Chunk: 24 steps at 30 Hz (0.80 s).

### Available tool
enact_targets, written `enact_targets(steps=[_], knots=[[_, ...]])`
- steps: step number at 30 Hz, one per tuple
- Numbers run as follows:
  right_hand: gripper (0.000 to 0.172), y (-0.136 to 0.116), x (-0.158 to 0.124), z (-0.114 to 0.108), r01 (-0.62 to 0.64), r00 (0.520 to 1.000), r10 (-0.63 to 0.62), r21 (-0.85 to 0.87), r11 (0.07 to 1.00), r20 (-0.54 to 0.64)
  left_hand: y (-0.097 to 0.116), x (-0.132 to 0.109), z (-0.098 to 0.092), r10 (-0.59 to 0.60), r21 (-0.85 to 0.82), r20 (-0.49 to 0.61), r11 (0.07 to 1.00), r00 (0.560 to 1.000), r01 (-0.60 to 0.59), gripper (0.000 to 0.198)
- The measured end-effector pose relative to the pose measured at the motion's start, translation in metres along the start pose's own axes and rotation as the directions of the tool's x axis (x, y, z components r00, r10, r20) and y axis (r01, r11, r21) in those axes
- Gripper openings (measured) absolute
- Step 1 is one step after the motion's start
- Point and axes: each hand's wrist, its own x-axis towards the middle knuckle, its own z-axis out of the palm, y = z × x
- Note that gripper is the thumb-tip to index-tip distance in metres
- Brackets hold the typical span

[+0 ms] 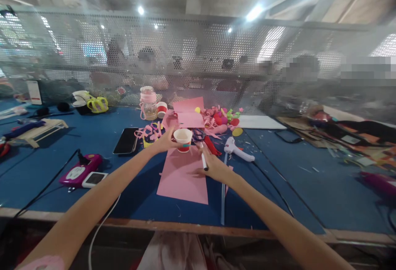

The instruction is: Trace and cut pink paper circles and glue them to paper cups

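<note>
My left hand grips a white paper cup with a red band that stands on the far end of a pink paper sheet. My right hand is closed round a white marker pen, its tip pointing down near the sheet's right edge, just right of the cup. Both arms reach forward across the blue table.
A black phone lies left of the cup. A white glue gun, red scissors and pink paper scraps lie beyond. A pink bottle, another cup, a magenta device and a perforated screen are also here.
</note>
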Motion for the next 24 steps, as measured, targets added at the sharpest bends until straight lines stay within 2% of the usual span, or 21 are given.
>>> enact_targets(steps=[4,8,15,20,24], knots=[[0.080,0.000,-0.003,0.007,-0.041,0.990,0.052,-0.087,0.995,0.128,-0.002,0.005,-0.022,-0.002,-0.012,-0.070,1.000,0.998,0.001,0.085],[0.084,0.000,-0.007,0.003,-0.018,0.985,0.047,-0.174,0.985,0.167,-0.009,0.004,-0.027,-0.032,-0.006,-0.107,0.999,0.994,0.032,0.076],[0.071,0.002,-0.004,0.000,0.074,0.979,-0.034,-0.195,0.978,0.203,-0.016,-0.007,-0.005,-0.054,0.051,-0.063,0.997,0.997,0.057,0.070],[0.072,0.003,-0.004,-0.003,0.088,0.982,-0.050,-0.204,0.975,0.183,-0.014,-0.011,-0.006,-0.051,0.072,-0.022,0.996,0.998,0.052,0.069],[0.048,0.002,0.000,-0.007,0.004,0.998,0.003,-0.094,0.996,0.070,-0.016,-0.011,-0.011,-0.072,0.058,0.029,0.996,0.997,0.070,0.071]])
